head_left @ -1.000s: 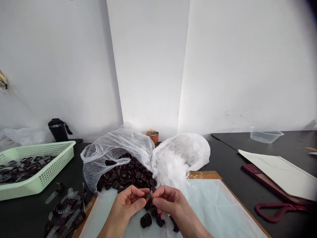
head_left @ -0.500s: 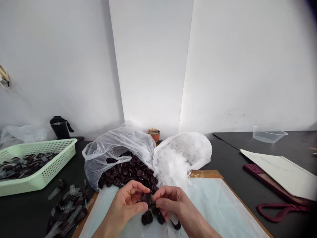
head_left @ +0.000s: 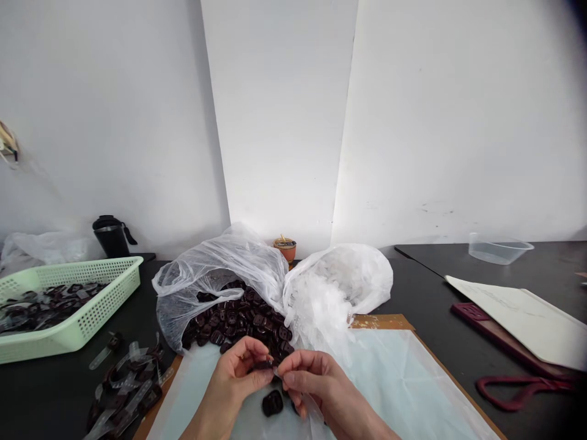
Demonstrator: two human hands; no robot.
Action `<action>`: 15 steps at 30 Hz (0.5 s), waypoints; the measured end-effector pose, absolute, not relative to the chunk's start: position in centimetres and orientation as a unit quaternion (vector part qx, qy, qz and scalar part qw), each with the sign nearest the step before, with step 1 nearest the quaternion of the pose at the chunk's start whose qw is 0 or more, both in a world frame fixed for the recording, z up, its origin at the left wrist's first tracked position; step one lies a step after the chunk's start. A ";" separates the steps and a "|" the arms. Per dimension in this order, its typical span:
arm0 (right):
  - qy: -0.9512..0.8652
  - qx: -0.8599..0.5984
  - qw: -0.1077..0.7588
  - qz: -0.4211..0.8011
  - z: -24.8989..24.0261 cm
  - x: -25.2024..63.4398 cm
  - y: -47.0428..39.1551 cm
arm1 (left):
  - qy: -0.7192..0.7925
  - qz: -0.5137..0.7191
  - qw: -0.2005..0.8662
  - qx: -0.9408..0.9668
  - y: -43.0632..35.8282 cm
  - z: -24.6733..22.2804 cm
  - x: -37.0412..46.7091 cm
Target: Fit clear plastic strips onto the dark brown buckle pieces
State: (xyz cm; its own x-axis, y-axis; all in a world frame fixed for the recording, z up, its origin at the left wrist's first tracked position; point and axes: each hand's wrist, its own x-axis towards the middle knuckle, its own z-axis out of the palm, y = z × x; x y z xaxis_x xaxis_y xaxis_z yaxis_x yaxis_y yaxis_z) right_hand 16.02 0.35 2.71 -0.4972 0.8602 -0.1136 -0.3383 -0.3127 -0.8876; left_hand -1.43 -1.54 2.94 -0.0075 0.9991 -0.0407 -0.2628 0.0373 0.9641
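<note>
My left hand (head_left: 233, 382) pinches a small dark brown plastic buckle-like piece (head_left: 262, 365) between thumb and fingers. Fingertips of my right hand (head_left: 323, 385) close on a small clear plastic strip (head_left: 276, 371) at the piece's right end; whether the two are joined I cannot tell. Under my hands, another dark piece (head_left: 272, 403) lies on the pale sheet (head_left: 389, 379). Just beyond them, a pile of dark pieces (head_left: 229, 321) spills from a clear plastic bag (head_left: 229, 256). To its right, a white bag (head_left: 376, 275) holds a heap of clear strips (head_left: 318, 308).
A green basket (head_left: 110, 299) of strapped dark pieces stands at left, with more strapped pieces (head_left: 128, 391) beside it. Behind are a black tumbler (head_left: 111, 235) and a small brown pot (head_left: 285, 247). At right lie a notebook (head_left: 518, 318), red-handled scissors (head_left: 509, 391) and a clear tub (head_left: 499, 250).
The dark piece in my left hand has tilted from facing me to nearly edge-on. My right fingertips have shifted slightly left and down, and the clear strip now shows between both hands.
</note>
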 end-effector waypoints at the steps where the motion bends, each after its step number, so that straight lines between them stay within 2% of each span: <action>1: -0.419 -0.303 0.401 0.756 2.7 15.9 0.3 | 0.432 0.558 0.573 0.417 -1.5 2.8 -1.4; 15: -0.365 -0.284 0.445 0.767 2.1 16.1 0.7 | 0.361 0.563 0.665 0.334 -1.3 2.2 -1.1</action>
State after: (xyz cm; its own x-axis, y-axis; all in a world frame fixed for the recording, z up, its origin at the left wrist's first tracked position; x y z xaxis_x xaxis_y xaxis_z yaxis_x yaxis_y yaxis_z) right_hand 16.12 0.66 2.14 -0.4437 0.8893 -0.1110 -0.4750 -0.3384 -0.8123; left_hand -1.14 -1.29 2.16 0.1057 0.9888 -0.1050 -0.5066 0.1444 0.8500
